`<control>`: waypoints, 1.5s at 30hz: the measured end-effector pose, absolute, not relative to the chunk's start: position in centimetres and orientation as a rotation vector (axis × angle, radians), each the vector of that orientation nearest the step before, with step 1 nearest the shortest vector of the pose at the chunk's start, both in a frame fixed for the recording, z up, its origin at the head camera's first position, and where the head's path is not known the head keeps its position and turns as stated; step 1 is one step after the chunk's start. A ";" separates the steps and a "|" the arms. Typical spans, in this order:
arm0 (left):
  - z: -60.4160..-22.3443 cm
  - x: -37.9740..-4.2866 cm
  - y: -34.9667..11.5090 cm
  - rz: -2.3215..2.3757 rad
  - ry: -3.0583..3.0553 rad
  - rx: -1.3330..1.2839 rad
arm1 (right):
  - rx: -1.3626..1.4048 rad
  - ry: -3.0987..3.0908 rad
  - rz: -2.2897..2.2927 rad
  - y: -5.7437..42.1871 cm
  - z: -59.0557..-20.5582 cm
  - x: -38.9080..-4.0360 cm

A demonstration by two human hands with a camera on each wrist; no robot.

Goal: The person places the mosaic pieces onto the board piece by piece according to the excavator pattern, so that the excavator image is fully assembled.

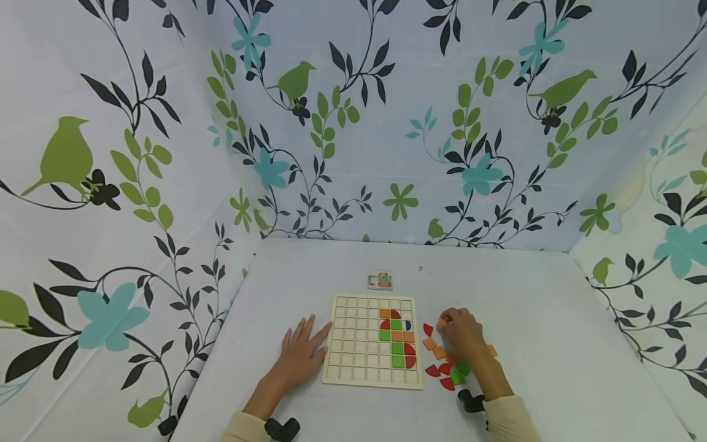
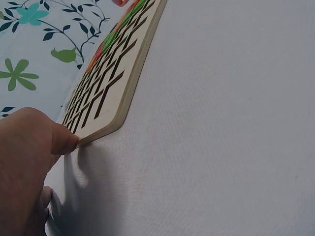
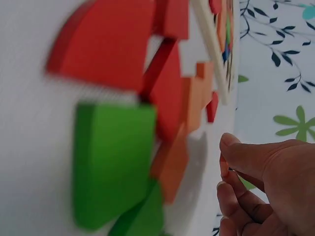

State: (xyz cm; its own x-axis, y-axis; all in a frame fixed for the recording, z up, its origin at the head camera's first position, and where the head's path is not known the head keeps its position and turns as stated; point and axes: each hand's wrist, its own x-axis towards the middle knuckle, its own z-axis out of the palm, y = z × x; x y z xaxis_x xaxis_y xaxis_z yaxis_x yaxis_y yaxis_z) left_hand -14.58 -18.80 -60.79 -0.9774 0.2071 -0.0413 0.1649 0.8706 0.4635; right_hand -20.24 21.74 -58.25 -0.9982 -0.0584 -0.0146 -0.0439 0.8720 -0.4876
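A wooden grid board (image 1: 353,344) lies flat on the table, with orange, red, green and blue pieces set in cells on its right side. My left hand (image 1: 301,353) rests on the table at the board's left edge, fingers spread, the thumb touching the rim in the left wrist view. Right of the board, my right hand (image 1: 463,331) pinches an orange square (image 1: 442,322) between thumb and fingers; the right wrist view shows only its edge. Loose red pieces (image 1: 432,370), orange squares (image 1: 429,343) and green squares (image 1: 457,376) lie under and around that hand.
A small printed card (image 1: 380,280) lies behind the board. The white table (image 1: 513,294) meets cloth walls (image 1: 353,123) patterned with birds and leaves at the back and sides. Black wrist straps (image 1: 471,401) sit near both sleeves.
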 end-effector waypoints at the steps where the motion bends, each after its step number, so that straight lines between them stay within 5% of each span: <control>1: -60.8 -14.6 -18.8 0.720 2.952 0.296 | -0.095 3.017 -0.778 21.2 -57.9 -20.1; 19: -59.9 -14.4 -18.5 0.727 2.961 0.296 | -0.720 2.869 -0.962 12.1 -57.3 -16.3; 45: -60.1 -14.4 -18.6 0.714 2.960 0.303 | -0.801 3.054 -0.694 11.3 -58.3 -16.0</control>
